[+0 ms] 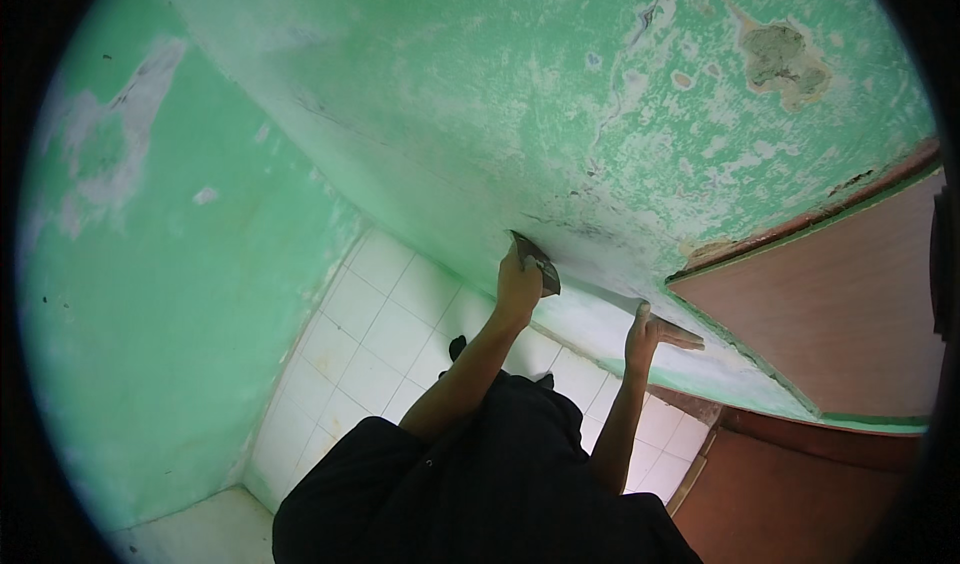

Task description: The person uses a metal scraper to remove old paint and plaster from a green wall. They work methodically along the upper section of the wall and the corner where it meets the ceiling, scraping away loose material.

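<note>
In my left hand is a dark flat piece, a scraper blade or folded abrasive sheet; which one I cannot tell. Its edge lies at the surface of a green painted wall. Pale, whitish smears cover the wall around it, with thin dark cracks just above. My right hand is empty, thumb raised and fingers stretched out along the lower whitish part of the same wall. The fingertips look close to the wall; whether they touch it is unclear.
White floor tiles lie below, around my feet. A second green wall meets the first at a corner on the left. Flaked paint surrounds a bare plaster patch. At right are a wood-toned panel and a reddish-brown door-like surface.
</note>
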The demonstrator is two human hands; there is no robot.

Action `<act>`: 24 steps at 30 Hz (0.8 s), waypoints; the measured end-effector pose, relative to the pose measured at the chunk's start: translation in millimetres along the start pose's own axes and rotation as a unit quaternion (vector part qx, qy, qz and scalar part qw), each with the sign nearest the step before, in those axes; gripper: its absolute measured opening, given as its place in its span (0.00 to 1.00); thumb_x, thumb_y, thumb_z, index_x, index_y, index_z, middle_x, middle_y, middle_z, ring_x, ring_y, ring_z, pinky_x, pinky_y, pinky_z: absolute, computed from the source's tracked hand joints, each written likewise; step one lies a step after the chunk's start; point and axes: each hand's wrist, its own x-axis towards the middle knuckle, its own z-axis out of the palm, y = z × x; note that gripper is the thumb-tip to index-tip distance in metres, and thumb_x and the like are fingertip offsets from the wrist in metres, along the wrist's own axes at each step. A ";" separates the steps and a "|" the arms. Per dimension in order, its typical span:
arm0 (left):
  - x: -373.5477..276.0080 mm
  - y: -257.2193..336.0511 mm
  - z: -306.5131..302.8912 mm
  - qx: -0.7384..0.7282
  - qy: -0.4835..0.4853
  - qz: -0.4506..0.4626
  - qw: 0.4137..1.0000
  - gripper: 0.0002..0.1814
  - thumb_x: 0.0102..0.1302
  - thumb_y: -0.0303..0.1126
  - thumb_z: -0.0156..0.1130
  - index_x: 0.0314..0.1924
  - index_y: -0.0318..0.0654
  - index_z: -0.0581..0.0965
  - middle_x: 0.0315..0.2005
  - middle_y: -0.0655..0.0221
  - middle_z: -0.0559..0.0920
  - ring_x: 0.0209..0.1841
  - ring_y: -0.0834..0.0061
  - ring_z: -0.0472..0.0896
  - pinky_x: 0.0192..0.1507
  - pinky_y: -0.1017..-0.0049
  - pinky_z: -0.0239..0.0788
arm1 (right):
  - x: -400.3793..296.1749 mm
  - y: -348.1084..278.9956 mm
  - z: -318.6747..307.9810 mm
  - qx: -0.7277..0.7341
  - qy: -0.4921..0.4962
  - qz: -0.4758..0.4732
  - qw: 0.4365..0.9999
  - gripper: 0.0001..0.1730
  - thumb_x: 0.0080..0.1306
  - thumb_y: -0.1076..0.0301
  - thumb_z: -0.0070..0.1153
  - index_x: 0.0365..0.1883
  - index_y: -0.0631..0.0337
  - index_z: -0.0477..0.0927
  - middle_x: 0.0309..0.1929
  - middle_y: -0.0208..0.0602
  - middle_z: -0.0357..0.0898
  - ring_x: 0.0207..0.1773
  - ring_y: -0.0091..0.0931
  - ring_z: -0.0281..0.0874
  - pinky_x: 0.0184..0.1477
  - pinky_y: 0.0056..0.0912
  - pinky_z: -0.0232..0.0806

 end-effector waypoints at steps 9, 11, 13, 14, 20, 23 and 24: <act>13.0 -11.7 -8.3 0.079 -0.025 0.069 0.994 0.16 0.57 0.20 0.41 0.46 0.25 0.70 0.35 0.51 0.78 0.38 0.59 0.77 0.43 0.67 0.66 | 1.6 13.6 7.8 -0.013 0.061 -0.089 0.994 0.36 0.69 0.45 0.40 0.24 0.79 0.68 0.22 0.44 0.65 0.31 0.32 0.58 0.42 0.40 0.59; 9.1 -9.5 -9.7 0.072 -0.008 0.058 0.996 0.16 0.57 0.21 0.41 0.45 0.25 0.70 0.35 0.51 0.78 0.38 0.59 0.77 0.42 0.67 0.67 | -3.9 -14.3 4.0 -0.009 0.047 -0.049 0.998 0.36 0.69 0.45 0.41 0.24 0.80 0.68 0.22 0.46 0.66 0.32 0.33 0.59 0.42 0.41 0.58; 12.5 -12.3 -7.8 0.084 0.000 0.060 0.995 0.16 0.57 0.21 0.41 0.44 0.25 0.70 0.34 0.51 0.78 0.38 0.59 0.77 0.42 0.67 0.67 | 0.9 1.0 13.1 0.013 0.102 -0.109 0.989 0.37 0.69 0.45 0.41 0.24 0.80 0.69 0.22 0.48 0.66 0.32 0.34 0.59 0.42 0.42 0.58; 21.7 -20.9 -10.5 0.103 0.004 0.067 0.992 0.16 0.57 0.21 0.41 0.44 0.24 0.70 0.35 0.51 0.78 0.38 0.59 0.77 0.42 0.67 0.67 | 2.1 9.6 11.4 0.015 0.085 -0.096 0.992 0.35 0.69 0.46 0.42 0.29 0.81 0.68 0.28 0.51 0.66 0.36 0.36 0.59 0.46 0.42 0.56; 13.2 2.1 -14.5 0.086 -0.012 0.042 0.995 0.16 0.57 0.21 0.41 0.44 0.25 0.70 0.37 0.51 0.78 0.39 0.59 0.77 0.41 0.67 0.68 | 4.9 15.6 0.1 0.009 -0.037 0.013 0.999 0.33 0.69 0.51 0.43 0.51 0.81 0.66 0.54 0.64 0.65 0.59 0.42 0.60 0.64 0.39 0.46; 19.9 -6.8 -16.5 0.093 -0.001 0.061 0.994 0.16 0.58 0.20 0.40 0.45 0.25 0.69 0.37 0.51 0.77 0.39 0.61 0.77 0.41 0.68 0.68 | 1.7 -14.4 -10.5 0.015 -0.112 0.103 0.988 0.34 0.69 0.51 0.42 0.54 0.81 0.64 0.56 0.63 0.62 0.61 0.42 0.58 0.66 0.38 0.43; 23.0 -9.8 -14.8 0.087 0.003 0.062 0.994 0.16 0.58 0.20 0.40 0.46 0.25 0.69 0.37 0.51 0.77 0.38 0.61 0.77 0.42 0.69 0.68 | 0.2 -10.2 -5.4 0.032 -0.068 0.045 0.996 0.33 0.69 0.50 0.42 0.52 0.81 0.65 0.54 0.64 0.63 0.59 0.42 0.59 0.65 0.39 0.45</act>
